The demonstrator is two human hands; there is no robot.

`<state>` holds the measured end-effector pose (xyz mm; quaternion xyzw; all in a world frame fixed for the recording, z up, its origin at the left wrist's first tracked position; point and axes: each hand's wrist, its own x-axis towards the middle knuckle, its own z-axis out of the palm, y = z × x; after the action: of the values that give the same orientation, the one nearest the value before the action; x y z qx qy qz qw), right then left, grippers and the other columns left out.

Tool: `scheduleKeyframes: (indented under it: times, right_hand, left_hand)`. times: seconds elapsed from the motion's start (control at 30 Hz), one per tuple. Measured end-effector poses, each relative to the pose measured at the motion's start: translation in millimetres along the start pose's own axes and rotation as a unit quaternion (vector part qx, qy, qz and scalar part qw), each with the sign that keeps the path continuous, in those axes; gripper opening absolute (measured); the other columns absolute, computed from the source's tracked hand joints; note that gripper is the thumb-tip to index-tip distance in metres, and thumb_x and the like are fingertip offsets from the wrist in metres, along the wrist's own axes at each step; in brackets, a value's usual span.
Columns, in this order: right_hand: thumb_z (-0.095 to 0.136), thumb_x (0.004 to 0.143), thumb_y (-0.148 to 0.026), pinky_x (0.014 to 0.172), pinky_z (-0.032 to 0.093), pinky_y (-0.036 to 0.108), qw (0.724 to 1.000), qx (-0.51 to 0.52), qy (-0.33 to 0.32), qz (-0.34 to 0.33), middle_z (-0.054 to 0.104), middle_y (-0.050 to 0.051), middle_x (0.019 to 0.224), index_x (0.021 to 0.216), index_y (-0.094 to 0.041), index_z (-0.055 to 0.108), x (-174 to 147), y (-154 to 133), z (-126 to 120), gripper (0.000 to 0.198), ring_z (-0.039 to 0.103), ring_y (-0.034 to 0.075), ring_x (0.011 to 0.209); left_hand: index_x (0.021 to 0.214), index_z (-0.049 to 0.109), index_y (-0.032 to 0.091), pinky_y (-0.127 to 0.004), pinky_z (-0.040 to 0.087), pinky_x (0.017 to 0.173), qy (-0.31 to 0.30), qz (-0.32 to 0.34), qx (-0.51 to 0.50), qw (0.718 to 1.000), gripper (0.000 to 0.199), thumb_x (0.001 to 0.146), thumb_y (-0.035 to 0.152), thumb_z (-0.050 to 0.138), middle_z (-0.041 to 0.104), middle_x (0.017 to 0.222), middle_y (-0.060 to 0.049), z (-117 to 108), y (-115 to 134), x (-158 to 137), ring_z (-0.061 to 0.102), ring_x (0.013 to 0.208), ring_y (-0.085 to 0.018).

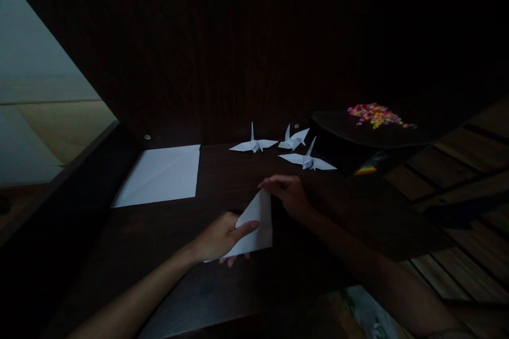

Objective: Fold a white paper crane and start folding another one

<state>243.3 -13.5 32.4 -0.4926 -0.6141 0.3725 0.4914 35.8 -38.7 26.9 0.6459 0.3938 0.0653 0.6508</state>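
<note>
A white sheet of paper folded to a triangle (260, 222) is held above the dark wooden surface. My left hand (222, 235) grips its lower left part, thumb on top and fingers underneath. At the paper's upper corner, my right hand (287, 193) pinches the tip between closed fingers. Behind my hands stand three white paper cranes: one on the left (254, 145), one farther back (294, 140) and one nearer on the right (308, 161). To the left lies a flat stack or sheet of white paper (163, 175) with a diagonal crease.
A dark raised shelf (338, 130) at the right bears a pile of small colourful pieces (376, 115). A dark wooden panel (238, 53) rises behind the cranes, and a side board (59, 185) borders the left. Slatted wood (469, 159) lies beyond the right edge.
</note>
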Motion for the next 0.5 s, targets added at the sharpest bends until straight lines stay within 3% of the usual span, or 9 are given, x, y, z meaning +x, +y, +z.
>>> scheduleKeyframes:
  times: [0.17,0.3,0.5]
  right_hand:
    - [0.065,0.079,-0.052,0.046,0.036,0.025,1.000,-0.019,0.008,-0.016,0.067,0.003,0.059,0.070,-0.018,0.075,-1.5,-2.6,-0.7,0.037,0.052,0.013,0.050]
    - [0.066,0.078,-0.052,0.046,0.038,0.025,1.000,-0.026,0.008,-0.014,0.069,0.003,0.061,0.072,-0.018,0.076,-1.1,-4.4,-0.6,0.036,0.055,0.014,0.050]
    - [0.071,0.075,-0.046,0.057,0.050,0.030,1.000,0.002,0.029,-0.008,0.075,0.006,0.073,0.071,-0.019,0.076,0.8,-1.0,1.9,0.027,0.067,0.020,0.065]
  left_hand:
    - [0.067,0.062,0.011,-0.016,0.038,0.031,-0.009,0.009,-0.030,0.999,0.058,0.089,0.063,0.046,0.064,0.051,-0.003,-0.1,-5.4,3.2,0.053,0.033,-0.009]
    - [0.072,0.064,0.010,-0.019,0.048,0.041,-0.003,0.018,-0.077,0.997,0.056,0.085,0.063,0.053,0.067,0.057,-0.006,1.3,-9.3,5.5,0.065,0.048,-0.015]
    - [0.079,0.070,0.007,-0.026,0.056,0.054,-0.012,0.007,-0.118,0.993,0.055,0.081,0.061,0.060,0.071,0.068,-0.010,-0.4,-4.5,3.6,0.068,0.059,-0.017]
